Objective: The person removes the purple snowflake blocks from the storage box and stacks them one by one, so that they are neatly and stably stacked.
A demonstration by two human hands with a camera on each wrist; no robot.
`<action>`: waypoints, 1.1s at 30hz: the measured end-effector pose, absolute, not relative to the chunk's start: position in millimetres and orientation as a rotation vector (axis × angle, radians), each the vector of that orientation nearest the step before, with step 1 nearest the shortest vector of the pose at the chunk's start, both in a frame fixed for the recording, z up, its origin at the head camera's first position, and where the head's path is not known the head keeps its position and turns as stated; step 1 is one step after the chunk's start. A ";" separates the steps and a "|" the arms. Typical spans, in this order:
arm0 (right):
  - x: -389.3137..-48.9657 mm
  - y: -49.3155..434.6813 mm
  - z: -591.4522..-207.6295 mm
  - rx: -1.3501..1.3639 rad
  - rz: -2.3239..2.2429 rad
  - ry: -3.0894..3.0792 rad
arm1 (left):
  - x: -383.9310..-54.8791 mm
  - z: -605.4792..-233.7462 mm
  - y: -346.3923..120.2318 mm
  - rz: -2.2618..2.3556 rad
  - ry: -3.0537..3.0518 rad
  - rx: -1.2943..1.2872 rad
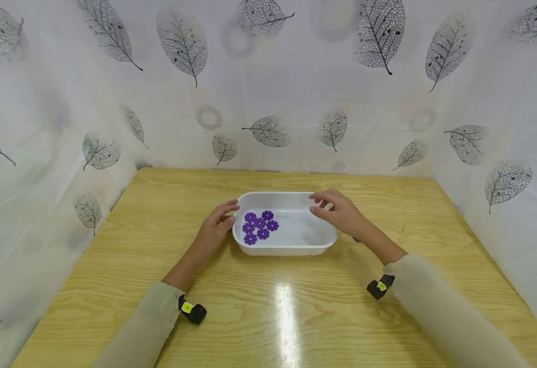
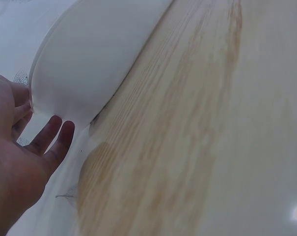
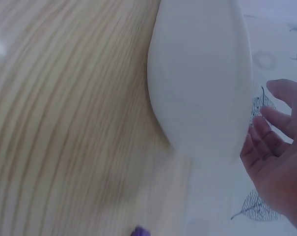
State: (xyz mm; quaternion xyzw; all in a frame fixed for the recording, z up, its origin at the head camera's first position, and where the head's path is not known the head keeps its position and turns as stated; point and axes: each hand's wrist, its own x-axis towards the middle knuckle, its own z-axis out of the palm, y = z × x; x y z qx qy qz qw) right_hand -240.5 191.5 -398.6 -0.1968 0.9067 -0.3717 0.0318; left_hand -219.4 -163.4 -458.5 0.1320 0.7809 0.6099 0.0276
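Observation:
A white oblong plastic tub (image 1: 291, 250) stands on the wooden table, with several purple snowflake-shaped plastic discs (image 1: 261, 223) lying flat in its left half. My left hand (image 1: 216, 220) holds the tub's left end; in the left wrist view, fingertips (image 2: 67, 129) lie against its outer wall and other fingers reach the rim. Over the right end hovers my right hand (image 1: 335, 210), fingers loosely bent and holding nothing. Beyond the rim in the right wrist view, its fingers (image 3: 273, 140) are spread apart.
Another purple disc (image 1: 357, 239) lies on the table right of the tub, mostly hidden under the right forearm. Leaf-patterned white cloth (image 1: 291, 97) hangs behind and on both sides of the table (image 1: 231, 306). Each wrist wears a small black camera (image 1: 195, 313).

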 end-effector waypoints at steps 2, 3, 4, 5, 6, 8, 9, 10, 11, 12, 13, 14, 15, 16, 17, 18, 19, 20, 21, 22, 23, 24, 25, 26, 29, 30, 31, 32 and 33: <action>-242.6 183.0 -399.2 -0.623 -1.153 2.783 | -219.5 -457.8 -163.3 1.884 2.412 0.409; -243.6 178.9 -399.7 -0.633 -1.156 2.778 | -219.2 -457.2 -163.3 1.886 2.410 0.410; -244.6 174.8 -400.3 -0.644 -1.158 2.775 | -219.2 -457.1 -163.4 1.887 2.410 0.410; -245.5 170.8 -401.3 -0.660 -1.156 2.770 | -219.1 -456.8 -163.4 1.887 2.411 0.410; -246.2 167.0 -402.3 -0.673 -1.160 2.764 | -219.2 -456.8 -163.6 1.888 2.409 0.411; -246.7 159.3 -404.4 -0.712 -1.159 2.752 | -219.1 -456.7 -163.7 1.889 2.408 0.409; -246.8 155.3 -405.7 -0.735 -1.155 2.749 | -219.2 -457.3 -163.9 1.888 2.410 0.406; -246.8 151.1 -406.8 -0.755 -1.157 2.741 | -219.3 -458.0 -164.3 1.886 2.414 0.403; -246.7 147.1 -408.3 -0.774 -1.152 2.735 | -218.7 -458.2 -164.7 1.886 2.417 0.403; -246.5 142.9 -409.5 -0.785 -1.145 2.728 | -218.4 -458.8 -165.2 1.887 2.419 0.400; -246.4 138.7 -410.8 -0.799 -1.140 2.721 | -217.7 -459.2 -165.9 1.887 2.421 0.398; -246.7 134.6 -412.4 -0.811 -1.135 2.718 | -216.9 -459.7 -166.4 1.890 2.420 0.394; -247.1 130.9 -414.2 -0.823 -1.127 2.714 | -216.2 -460.1 -167.0 1.895 2.418 0.393; -247.1 127.2 -415.3 -0.832 -1.127 2.706 | -215.4 -460.3 -167.4 1.901 2.412 0.393; -247.8 124.1 -417.0 -0.842 -1.123 2.702 | -214.7 -460.6 -167.7 1.907 2.408 0.396; -248.1 121.1 -418.0 -0.851 -1.124 2.697 | -214.6 -461.2 -167.9 1.911 2.404 0.395; -248.8 118.6 -418.9 -0.859 -1.131 2.692 | -214.1 -461.1 -168.0 1.917 2.398 0.397; -249.7 116.5 -419.8 -0.860 -1.130 2.693 | -214.0 -460.9 -167.7 1.925 2.393 0.398; -250.6 114.7 -420.3 -0.854 -1.132 2.689 | -213.9 -460.4 -167.5 1.931 2.385 0.401; -251.4 113.2 -420.8 -0.847 -1.127 2.688 | -214.0 -459.9 -166.9 1.934 2.385 0.403; -253.1 111.9 -421.9 -0.830 -1.109 2.693 | -214.4 -459.6 -166.2 1.935 2.387 0.405; -254.6 110.9 -423.0 -0.811 -1.091 2.695 | -214.6 -459.0 -165.7 1.936 2.385 0.404; -256.9 110.0 -425.2 -0.788 -1.071 2.697 | -214.8 -458.1 -165.0 1.938 2.380 0.399; -258.8 109.3 -427.1 -0.770 -1.043 2.697 | -215.2 -457.7 -164.4 1.939 2.378 0.396; -263.7 107.8 -434.2 -0.723 -0.970 2.694 | -216.7 -458.2 -163.6 1.932 2.379 0.384; -264.7 107.5 -436.4 -0.712 -0.959 2.688 | -217.4 -458.7 -163.5 1.931 2.376 0.380; -265.1 107.2 -438.0 -0.702 -0.941 2.684 | -217.9 -459.4 -163.5 1.927 2.376 0.378; -264.8 107.1 -439.0 -0.697 -0.930 2.680 | -218.6 -460.4 -163.8 1.924 2.380 0.384; -264.7 106.8 -439.9 -0.690 -0.919 2.678 | -219.3 -460.8 -164.0 1.921 2.381 0.386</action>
